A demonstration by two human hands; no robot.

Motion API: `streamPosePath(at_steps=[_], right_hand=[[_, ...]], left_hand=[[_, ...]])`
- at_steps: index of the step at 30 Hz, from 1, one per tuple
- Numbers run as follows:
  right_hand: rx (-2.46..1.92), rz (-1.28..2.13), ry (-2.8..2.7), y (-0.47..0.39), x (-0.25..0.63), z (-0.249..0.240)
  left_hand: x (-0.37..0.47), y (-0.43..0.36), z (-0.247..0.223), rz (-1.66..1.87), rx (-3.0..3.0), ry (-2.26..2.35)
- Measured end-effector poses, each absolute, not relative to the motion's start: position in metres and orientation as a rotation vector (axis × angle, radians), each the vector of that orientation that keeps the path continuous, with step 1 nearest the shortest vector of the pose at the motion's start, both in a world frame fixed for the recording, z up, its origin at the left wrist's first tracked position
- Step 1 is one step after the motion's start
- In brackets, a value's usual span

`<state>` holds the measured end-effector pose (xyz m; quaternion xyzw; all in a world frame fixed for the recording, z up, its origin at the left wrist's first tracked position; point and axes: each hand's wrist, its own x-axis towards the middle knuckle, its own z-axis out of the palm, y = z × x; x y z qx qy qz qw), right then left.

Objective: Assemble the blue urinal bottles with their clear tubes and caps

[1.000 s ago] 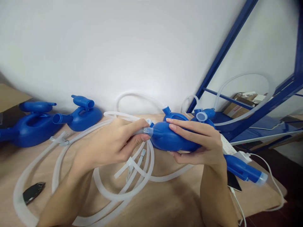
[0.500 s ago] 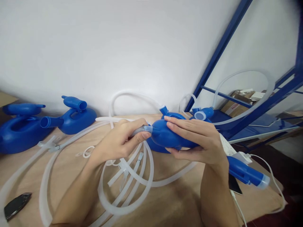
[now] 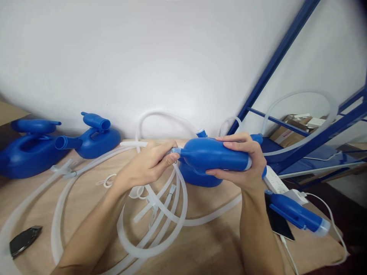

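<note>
A blue bulb-shaped vessel (image 3: pixel 213 154) is held in the air above the middle of the worktop (image 3: pixel 200 244), lying roughly level with its narrow neck pointing to the person's left. The right hand (image 3: pixel 243 164) is wrapped around the wider end of it, fingers over the top and thumb underneath, gripping it firmly. The left hand (image 3: pixel 149 166) is closed in a pinch at the neck, where the clear end of a translucent tube (image 3: pixel 155 214) meets the vessel; whether the tube end is fully seated there cannot be told.

From that pinch the tube drops and loops in several coils on the worktop below both hands, with small white clips along it. Directly under the held vessel, toward the back edge of the worktop, a second blue vessel (image 3: pixel 197 177) rests on the surface. Near the right edge lies a blue cylinder with a clear cap (image 3: pixel 298 215), just beside a white power strip (image 3: pixel 276 183) and a phone (image 3: pixel 279 227). At the back left corner stand two more blue vessels with spouts (image 3: pixel 97 139), one further left than the other. A dark flat object (image 3: pixel 24 238) lies near the front left corner. A blue metal rack (image 3: pixel 304 126) rises beyond the right edge.
</note>
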<state>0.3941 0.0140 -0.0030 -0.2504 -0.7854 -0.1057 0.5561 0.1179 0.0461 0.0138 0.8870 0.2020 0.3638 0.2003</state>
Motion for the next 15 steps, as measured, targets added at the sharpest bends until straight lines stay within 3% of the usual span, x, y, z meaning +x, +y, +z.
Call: streamPosePath(at_steps=[7, 9, 13, 15], right_hand=[[-0.571, -0.453, -1.881, 0.010, 0.403, -0.002], [-0.593, -0.437, -1.843, 0.016, 0.405, -0.003], [-0.715, -0.417, -1.735, 0.026, 0.408, -0.003], [-0.745, -0.440, -1.647, 0.027, 0.409, -0.003]], left_hand=[[0.127, 0.047, 0.009, 0.898, 2.220, 0.542], [0.133, 0.049, 0.006, 1.073, 2.231, 0.618], [0.142, 0.041, 0.001, 1.848, 2.316, 0.999], [0.144, 0.032, 0.000, 1.908, 2.331, 1.042]])
